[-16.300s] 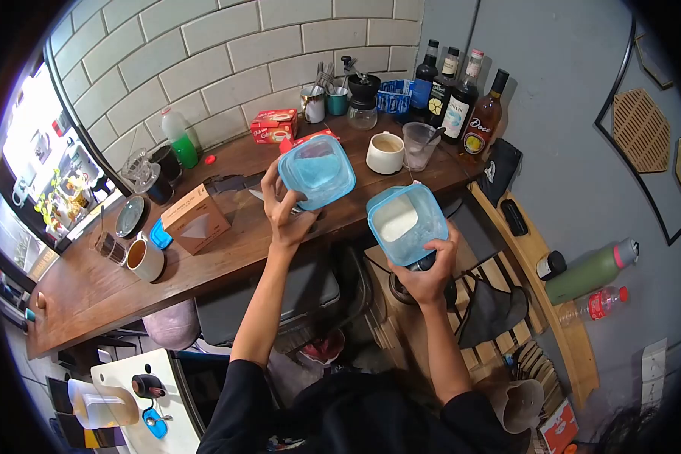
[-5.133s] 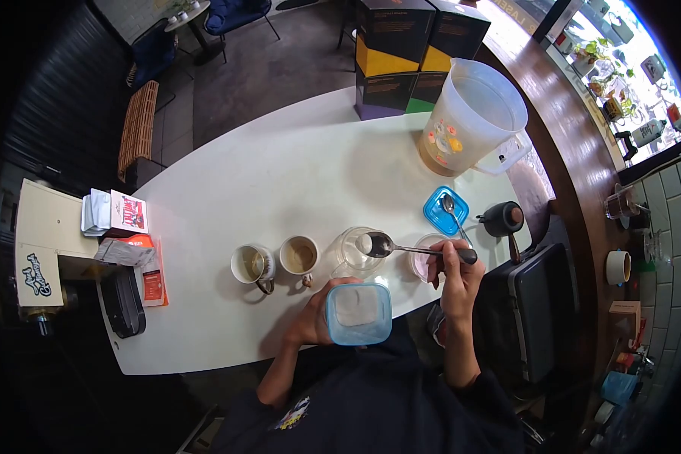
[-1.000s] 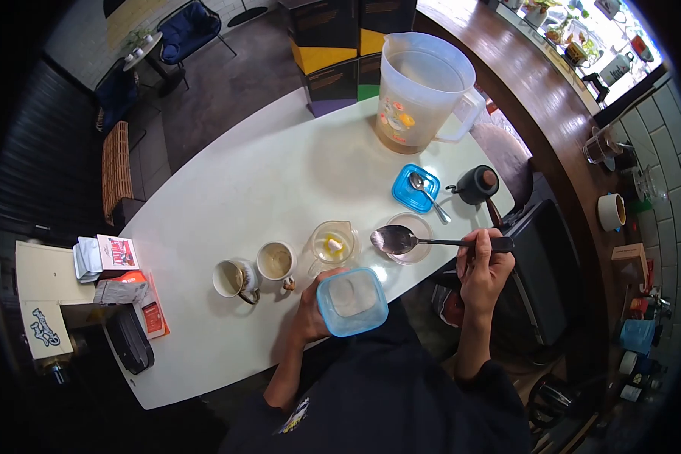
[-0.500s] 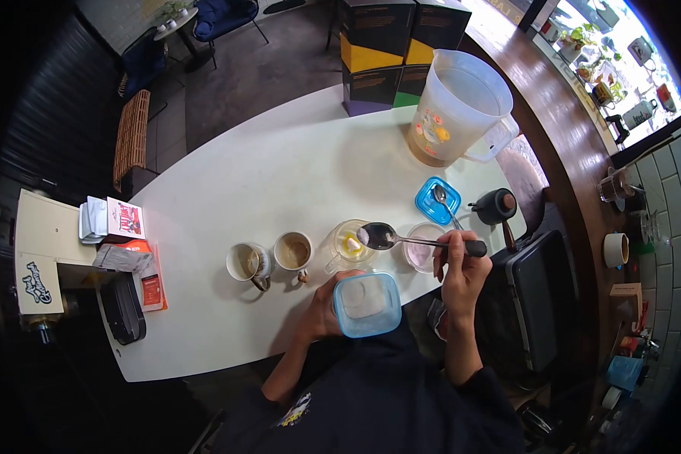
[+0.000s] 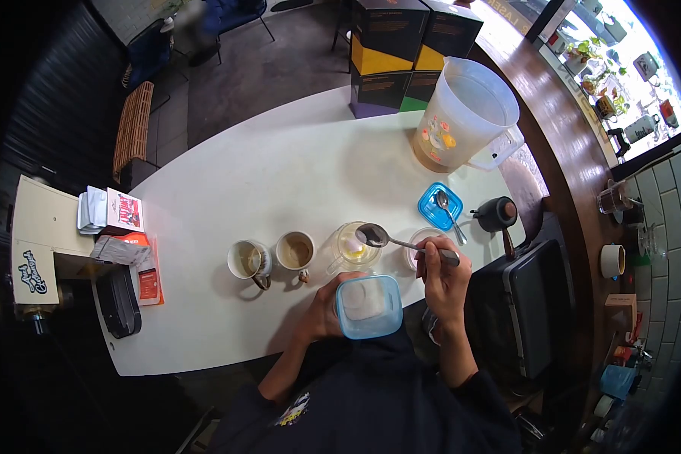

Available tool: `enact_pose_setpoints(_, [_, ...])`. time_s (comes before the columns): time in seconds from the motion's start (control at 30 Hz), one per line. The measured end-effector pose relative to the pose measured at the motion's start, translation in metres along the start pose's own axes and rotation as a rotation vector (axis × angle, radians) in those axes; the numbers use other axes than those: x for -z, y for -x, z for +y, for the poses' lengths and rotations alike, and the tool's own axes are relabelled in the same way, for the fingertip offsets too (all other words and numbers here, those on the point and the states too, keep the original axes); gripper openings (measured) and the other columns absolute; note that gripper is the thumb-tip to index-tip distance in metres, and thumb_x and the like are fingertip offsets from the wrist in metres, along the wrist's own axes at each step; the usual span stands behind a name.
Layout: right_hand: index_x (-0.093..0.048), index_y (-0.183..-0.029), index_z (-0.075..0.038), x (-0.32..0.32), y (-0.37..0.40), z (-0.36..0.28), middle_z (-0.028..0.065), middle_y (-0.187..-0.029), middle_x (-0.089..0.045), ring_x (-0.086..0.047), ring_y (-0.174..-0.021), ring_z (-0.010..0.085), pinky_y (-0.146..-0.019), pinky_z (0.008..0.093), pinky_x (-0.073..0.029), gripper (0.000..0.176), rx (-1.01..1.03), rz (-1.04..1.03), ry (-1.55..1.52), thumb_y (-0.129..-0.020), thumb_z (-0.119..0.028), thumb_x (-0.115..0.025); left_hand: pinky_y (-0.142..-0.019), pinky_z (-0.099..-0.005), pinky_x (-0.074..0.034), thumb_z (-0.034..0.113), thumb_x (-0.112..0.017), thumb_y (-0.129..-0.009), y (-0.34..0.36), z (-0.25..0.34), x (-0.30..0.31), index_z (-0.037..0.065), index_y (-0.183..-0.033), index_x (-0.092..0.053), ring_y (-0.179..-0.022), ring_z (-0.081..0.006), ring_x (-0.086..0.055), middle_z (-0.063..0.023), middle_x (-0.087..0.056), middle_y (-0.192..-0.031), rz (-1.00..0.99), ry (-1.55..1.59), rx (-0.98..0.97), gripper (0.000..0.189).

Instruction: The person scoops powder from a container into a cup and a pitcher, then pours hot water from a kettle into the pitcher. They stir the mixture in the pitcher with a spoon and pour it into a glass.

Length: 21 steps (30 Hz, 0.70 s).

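Note:
My left hand (image 5: 323, 312) is wrapped round the side of a clear plastic container (image 5: 370, 328) with a light-blue rim and white powder inside. In my right hand (image 5: 446, 284) is the dark handle of a metal spoon (image 5: 402, 243). Its bowl is tilted over a glass jug (image 5: 351, 262) with a handle, which has something white and yellow inside. A small tub (image 5: 414, 256) with pale pink contents stands beneath the spoon handle, partly hidden by my right hand. To the left of the jug are two mugs, a right one (image 5: 295, 250) and a left one (image 5: 247, 259).
A large plastic pitcher (image 5: 461, 121) stands at the back right, before several dark boxes (image 5: 386, 53). Nearer are a blue lid (image 5: 436, 206) with a teaspoon (image 5: 450, 216) and a black pot (image 5: 495, 215). Packets (image 5: 125, 211) lie at the table's left end.
My right hand has moved slightly left and tipped the spoon over the glass jug. White powder showed in its bowl before; now little is visible there. A blurred shape appears at the far background table.

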State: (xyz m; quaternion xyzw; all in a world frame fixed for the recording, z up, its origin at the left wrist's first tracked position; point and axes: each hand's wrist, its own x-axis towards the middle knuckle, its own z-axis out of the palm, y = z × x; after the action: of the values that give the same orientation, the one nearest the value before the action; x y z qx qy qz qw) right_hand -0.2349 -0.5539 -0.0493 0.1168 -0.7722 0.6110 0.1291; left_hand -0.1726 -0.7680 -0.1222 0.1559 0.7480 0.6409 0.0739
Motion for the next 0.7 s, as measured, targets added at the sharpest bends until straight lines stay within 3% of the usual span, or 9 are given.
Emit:
enact_pose_setpoints(0.37, [-0.06,-0.094,0.005,0.008,0.003,-0.002,0.0053,-0.071,-0.058,-0.051,-0.053,0.0073,-0.047,0.0205,-0.037,0.022,-0.031,0.021,-0.052,-0.103,-0.012,-0.051,-0.101,-0.0359,-0.046,0.014,-0.089,-0.058,0.0,0.002,-0.001,0.006,-0.129,-0.051,-0.116,-0.0226,-0.061,-0.0118,-0.062,-0.125,0.006,-0.009,-0.001,0.081])
enact_pose_setpoints(0.7, [-0.058,-0.095,0.001,0.036,0.002,0.012,0.0068,-0.072,-0.06,-0.049,-0.045,0.0074,-0.038,0.0188,-0.034,0.023,-0.273,0.336,-0.49,-0.104,-0.019,-0.05,-0.101,-0.0365,-0.047,0.016,-0.09,-0.057,0.001,0.003,-0.002,0.005,-0.13,-0.051,-0.115,-0.0239,-0.062,-0.0133,-0.063,-0.124,0.029,-0.047,-0.021,0.083])
